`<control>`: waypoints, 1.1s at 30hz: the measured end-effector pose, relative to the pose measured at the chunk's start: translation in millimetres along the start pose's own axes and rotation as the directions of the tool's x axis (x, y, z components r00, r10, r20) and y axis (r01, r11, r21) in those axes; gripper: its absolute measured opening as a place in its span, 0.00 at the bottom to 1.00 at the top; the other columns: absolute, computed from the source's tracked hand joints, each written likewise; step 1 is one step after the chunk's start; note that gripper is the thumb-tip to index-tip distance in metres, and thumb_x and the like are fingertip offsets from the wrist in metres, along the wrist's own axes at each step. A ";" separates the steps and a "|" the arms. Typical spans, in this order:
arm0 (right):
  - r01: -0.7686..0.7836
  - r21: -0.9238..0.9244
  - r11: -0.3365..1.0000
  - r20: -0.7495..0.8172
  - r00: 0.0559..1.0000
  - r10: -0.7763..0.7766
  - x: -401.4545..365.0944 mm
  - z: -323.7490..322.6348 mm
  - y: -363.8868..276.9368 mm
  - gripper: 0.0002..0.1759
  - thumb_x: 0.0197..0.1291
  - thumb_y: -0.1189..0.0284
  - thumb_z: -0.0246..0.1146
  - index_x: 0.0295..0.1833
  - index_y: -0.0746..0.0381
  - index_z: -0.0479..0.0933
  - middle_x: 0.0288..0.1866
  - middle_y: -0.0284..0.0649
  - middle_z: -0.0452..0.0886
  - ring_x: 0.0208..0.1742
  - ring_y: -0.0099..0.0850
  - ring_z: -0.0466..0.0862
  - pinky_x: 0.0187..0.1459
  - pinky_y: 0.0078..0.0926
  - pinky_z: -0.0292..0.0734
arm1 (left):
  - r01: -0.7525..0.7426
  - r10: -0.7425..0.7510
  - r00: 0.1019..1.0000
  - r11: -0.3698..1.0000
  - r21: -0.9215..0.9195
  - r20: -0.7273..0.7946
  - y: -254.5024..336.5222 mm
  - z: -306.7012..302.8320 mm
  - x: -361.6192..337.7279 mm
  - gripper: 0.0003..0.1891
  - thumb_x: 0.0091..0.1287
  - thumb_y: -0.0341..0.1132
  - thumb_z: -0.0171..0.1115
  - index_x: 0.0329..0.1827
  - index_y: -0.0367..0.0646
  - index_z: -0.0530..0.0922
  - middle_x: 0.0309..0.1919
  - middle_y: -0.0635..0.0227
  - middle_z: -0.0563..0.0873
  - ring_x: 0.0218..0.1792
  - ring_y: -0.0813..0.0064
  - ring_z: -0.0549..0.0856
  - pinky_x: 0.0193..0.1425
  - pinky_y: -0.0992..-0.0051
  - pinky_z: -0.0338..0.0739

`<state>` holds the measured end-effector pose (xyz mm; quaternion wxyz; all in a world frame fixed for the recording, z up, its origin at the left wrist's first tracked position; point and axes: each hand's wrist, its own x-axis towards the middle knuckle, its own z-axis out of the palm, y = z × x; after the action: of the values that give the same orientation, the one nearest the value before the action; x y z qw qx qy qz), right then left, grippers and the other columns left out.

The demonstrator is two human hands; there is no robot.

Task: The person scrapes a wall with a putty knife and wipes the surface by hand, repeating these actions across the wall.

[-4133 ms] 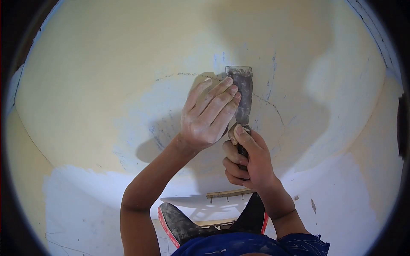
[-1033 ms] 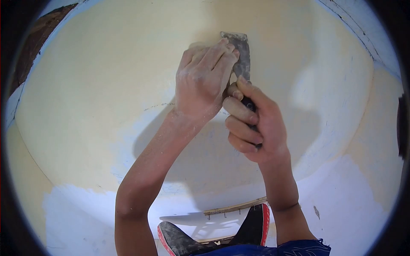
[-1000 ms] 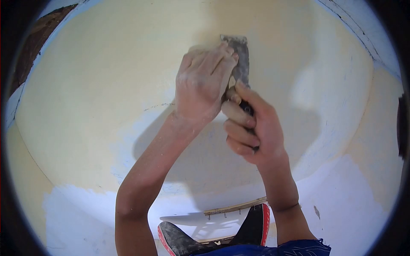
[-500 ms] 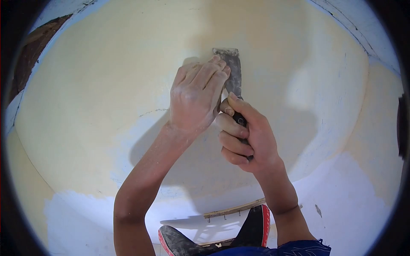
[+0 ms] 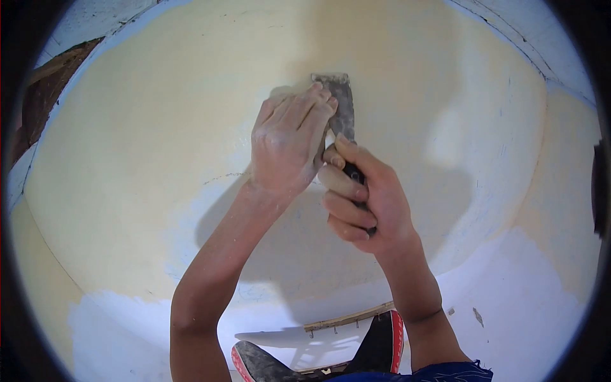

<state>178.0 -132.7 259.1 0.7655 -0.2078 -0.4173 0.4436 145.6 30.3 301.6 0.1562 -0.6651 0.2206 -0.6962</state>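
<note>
My right hand is wrapped around the black handle of a putty knife, its thumb lying up toward the blade. The grey, dusty blade points upward, with its broad end near the yellowish wall. My left hand, back toward me and dusted white, has its fingers together with their tips on the blade's left side. Its thumb and palm side are hidden. A thin dark crack runs along the wall to the left of my left wrist.
White patches cover the lower wall. Below my arms is a wooden strip with several hooks, near my black shoes with red edges. A brown, broken-looking area shows at upper left. A dark object stands at the right edge.
Both hands and the putty knife have shifted very slightly left in view. The grip of each hand looks the same.
</note>
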 end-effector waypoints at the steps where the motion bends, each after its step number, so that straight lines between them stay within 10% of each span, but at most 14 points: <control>1: 0.011 0.020 1.000 0.016 1.000 -0.012 3.9 0.8 -3.4 0.20 0.87 0.56 0.46 0.41 0.52 0.73 0.17 0.22 0.58 0.08 0.17 0.52 0.06 0.20 0.50 | 0.017 -0.017 1.000 1.000 -0.012 0.007 0.3 -0.6 5.7 0.09 0.63 0.30 0.68 0.45 0.40 0.87 0.49 0.63 0.92 0.47 0.65 0.91 0.57 0.64 0.79; 33: 0.011 0.044 0.999 -0.004 1.000 -0.011 -3.6 2.2 -20.7 0.21 0.88 0.57 0.44 0.41 0.55 0.72 0.18 0.23 0.57 0.08 0.17 0.51 0.06 0.19 0.50 | 0.036 -0.039 0.998 0.998 -0.059 -0.043 5.3 16.1 12.8 0.13 0.59 0.31 0.70 0.47 0.41 0.86 0.47 0.62 0.91 0.49 0.62 0.91 0.59 0.63 0.79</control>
<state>185.7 -146.6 273.0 0.7731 -0.1892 -0.4071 0.4481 160.4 17.6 310.1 0.1187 -0.6577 0.2315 -0.7069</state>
